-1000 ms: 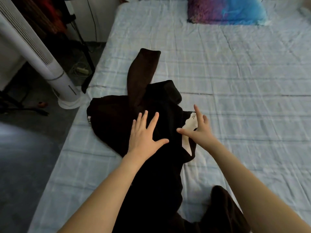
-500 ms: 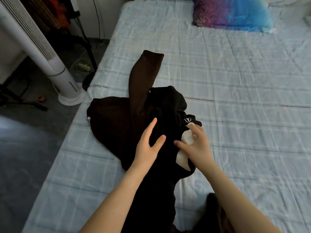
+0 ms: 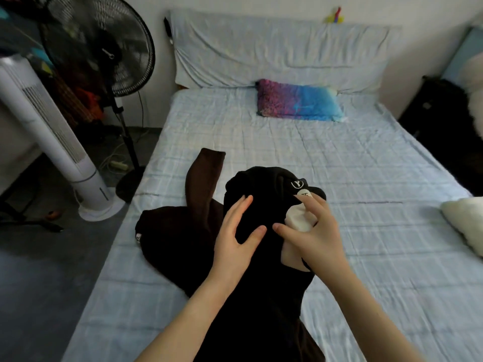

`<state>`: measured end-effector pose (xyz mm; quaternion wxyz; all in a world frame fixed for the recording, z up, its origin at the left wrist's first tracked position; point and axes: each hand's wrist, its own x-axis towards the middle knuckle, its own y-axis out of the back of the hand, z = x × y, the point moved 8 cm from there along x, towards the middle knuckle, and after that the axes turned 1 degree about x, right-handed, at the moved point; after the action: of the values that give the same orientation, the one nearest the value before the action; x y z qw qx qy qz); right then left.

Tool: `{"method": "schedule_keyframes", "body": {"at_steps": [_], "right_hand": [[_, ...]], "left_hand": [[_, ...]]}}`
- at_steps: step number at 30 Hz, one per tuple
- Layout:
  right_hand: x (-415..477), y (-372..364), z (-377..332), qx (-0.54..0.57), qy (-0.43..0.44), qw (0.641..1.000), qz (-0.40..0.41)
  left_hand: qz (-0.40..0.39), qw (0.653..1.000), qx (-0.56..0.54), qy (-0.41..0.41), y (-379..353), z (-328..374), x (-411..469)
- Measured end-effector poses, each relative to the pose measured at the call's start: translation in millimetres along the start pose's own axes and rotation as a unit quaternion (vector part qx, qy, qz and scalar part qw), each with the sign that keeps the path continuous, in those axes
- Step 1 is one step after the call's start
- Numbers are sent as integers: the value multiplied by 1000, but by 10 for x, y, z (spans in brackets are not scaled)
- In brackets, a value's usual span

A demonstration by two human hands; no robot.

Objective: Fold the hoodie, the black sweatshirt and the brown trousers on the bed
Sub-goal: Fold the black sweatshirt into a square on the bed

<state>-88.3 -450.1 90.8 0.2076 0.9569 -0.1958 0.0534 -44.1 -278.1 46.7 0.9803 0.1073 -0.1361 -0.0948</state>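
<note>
Head view shows the bed (image 3: 339, 165) under a wrinkled checked sheet. Near its left edge lie the brown trousers (image 3: 170, 231), one leg pointing to the headboard. Partly over them, and running to the near edge, lies the sweatshirt (image 3: 261, 184). The left hand (image 3: 235, 236) rests flat on it, fingers straight and together, thumb spread. The right hand (image 3: 313, 231) was flat a second ago; now its fingers curl into the white patch (image 3: 295, 218) and bunch it. The top of the cloth is raised, and a round logo (image 3: 297, 183) has come out. I judge the folding is only beginning. The frame cuts off the lower cloth, and I cannot make out the hoodie.
</note>
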Motion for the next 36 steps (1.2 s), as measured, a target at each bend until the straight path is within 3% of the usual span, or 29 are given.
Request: {"method": "schedule_keyframes", "body": {"at_steps": [6,8,11,19,24,36], "right_hand": [[-375,975,-1258,16,77,992,99],[-571,1192,-1460,47,85,989,108],[-922,1285,-1587,66,93,988,103],[-1960,1207,-1028,81,2,984,161],[-2260,1517,-880,70,0,983,170],[-2242,3688,-183,84,48,985,142]], "left_hand": [[-23,989,52,-139,266,1486,30],[-19,989,61,-134,348,1725,12],[-92,989,-50,-109,241,1846,-193],[-146,982,-78,-93,-117,1623,-1132],[-173,980,-73,-71,-433,1702,-1429],[-117,986,-37,-115,-2409,2650,-1874]]}}
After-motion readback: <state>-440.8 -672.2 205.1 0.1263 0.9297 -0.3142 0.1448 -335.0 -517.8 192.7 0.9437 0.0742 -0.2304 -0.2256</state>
